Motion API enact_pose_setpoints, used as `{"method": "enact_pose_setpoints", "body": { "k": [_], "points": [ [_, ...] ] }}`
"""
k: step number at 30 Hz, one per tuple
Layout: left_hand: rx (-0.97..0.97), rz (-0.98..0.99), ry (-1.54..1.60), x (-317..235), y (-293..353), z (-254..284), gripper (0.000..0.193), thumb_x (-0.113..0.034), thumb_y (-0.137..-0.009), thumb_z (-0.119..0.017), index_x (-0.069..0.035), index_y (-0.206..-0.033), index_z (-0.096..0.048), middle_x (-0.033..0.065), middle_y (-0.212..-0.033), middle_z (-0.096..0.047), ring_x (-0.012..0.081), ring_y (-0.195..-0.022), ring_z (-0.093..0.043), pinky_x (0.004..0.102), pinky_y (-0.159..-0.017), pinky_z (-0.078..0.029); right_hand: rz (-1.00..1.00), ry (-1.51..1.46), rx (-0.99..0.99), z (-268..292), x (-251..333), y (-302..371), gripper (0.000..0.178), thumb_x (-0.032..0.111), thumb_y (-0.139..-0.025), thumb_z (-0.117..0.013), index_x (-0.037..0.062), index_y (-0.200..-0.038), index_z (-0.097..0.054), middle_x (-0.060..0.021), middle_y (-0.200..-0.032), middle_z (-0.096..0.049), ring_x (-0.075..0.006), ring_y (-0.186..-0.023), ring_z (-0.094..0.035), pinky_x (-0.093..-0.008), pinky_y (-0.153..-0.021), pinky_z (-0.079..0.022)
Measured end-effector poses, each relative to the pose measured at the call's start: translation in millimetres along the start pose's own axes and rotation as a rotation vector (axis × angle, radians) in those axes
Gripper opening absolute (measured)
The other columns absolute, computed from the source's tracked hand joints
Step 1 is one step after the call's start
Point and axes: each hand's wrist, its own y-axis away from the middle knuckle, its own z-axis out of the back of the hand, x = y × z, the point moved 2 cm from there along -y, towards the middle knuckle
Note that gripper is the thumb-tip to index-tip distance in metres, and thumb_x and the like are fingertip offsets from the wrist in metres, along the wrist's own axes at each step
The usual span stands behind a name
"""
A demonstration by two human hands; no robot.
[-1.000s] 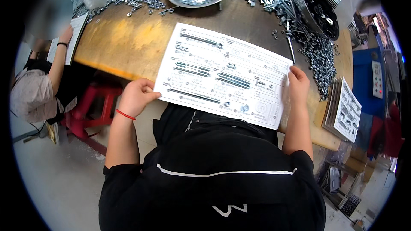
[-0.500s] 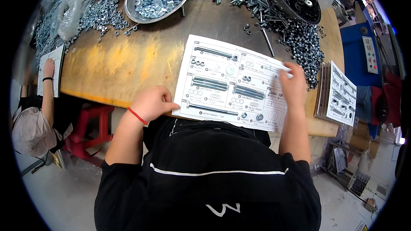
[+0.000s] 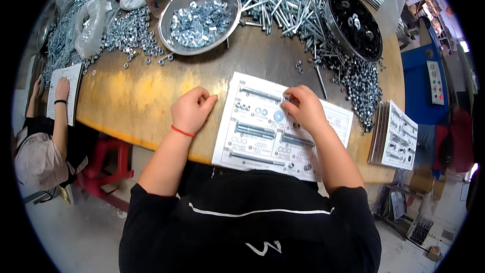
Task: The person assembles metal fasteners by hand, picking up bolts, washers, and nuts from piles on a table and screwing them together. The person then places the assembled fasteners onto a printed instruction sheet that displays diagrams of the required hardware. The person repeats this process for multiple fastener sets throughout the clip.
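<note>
A white printed card (image 3: 230,144) with pictures of bolts, nuts and washers lies at the table's front edge before me. My right hand (image 3: 306,110) is over its upper middle, thumb and fingers pinched together close to the sheet. What they hold, if anything, I cannot make out. Left of the card, my left hand (image 3: 191,108) hovers over the wood with fingers curled and thumb against the forefinger. Any small thing in that pinch is hidden. A bluish round washer shape (image 3: 278,115) shows on the card beside my right hand.
On the wooden table (image 3: 126,98) stand a steel bowl of washers (image 3: 169,45) and a dark bowl of black parts (image 3: 371,53). Bolts (image 3: 283,0) and nuts (image 3: 361,93) lie heaped behind. Stacked cards (image 3: 401,136) stand right. A co-worker's hand (image 3: 62,88) rests on another sheet.
My right hand has moved left from the card's right side to its upper middle. My left hand has lifted off the card's lower left corner and moved up. The head view has shifted.
</note>
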Motion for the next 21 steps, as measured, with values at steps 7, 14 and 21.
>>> {"method": "enact_pose_setpoints", "body": {
  "k": [7,14,21],
  "points": [
    [-0.074,0.027,0.154,2,-2,3,0.016,-0.023,-0.082,-0.072,-0.009,-0.077,-0.068,0.0041,-0.059,-0.059,0.0184,-0.052,-0.057,0.0313,-0.052,-0.045,0.303,0.225,-0.177,27,15,-124,0.019,0.016,-0.083,-0.068,0.0046,-0.098,-0.069,-0.0138,-0.100,-0.064,-0.0344,-0.100,-0.059,-0.0413,-0.088,-0.049],
    [-0.063,0.008,0.159,-2,-6,5,0.015,-0.020,-0.081,-0.072,-0.009,-0.073,-0.066,0.0051,-0.058,-0.058,0.0194,-0.051,-0.056,0.0318,-0.049,-0.043,0.286,0.323,-0.312,12,44,-310,0.020,0.020,-0.084,-0.064,0.0075,-0.097,-0.073,-0.0140,-0.103,-0.067,-0.0346,-0.101,-0.062,-0.0444,-0.088,-0.051],
    [-0.107,-0.021,0.121,-2,-7,5,0.013,-0.017,-0.078,-0.073,-0.010,-0.070,-0.065,0.0044,-0.056,-0.056,0.0216,-0.050,-0.056,0.0333,-0.048,-0.043,-0.179,0.527,-0.101,-1,65,-375,0.041,0.040,-0.080,-0.071,0.0085,-0.106,-0.073,-0.0143,-0.115,-0.068,-0.0329,-0.107,-0.064,-0.0456,-0.087,-0.053]
  ]
}}
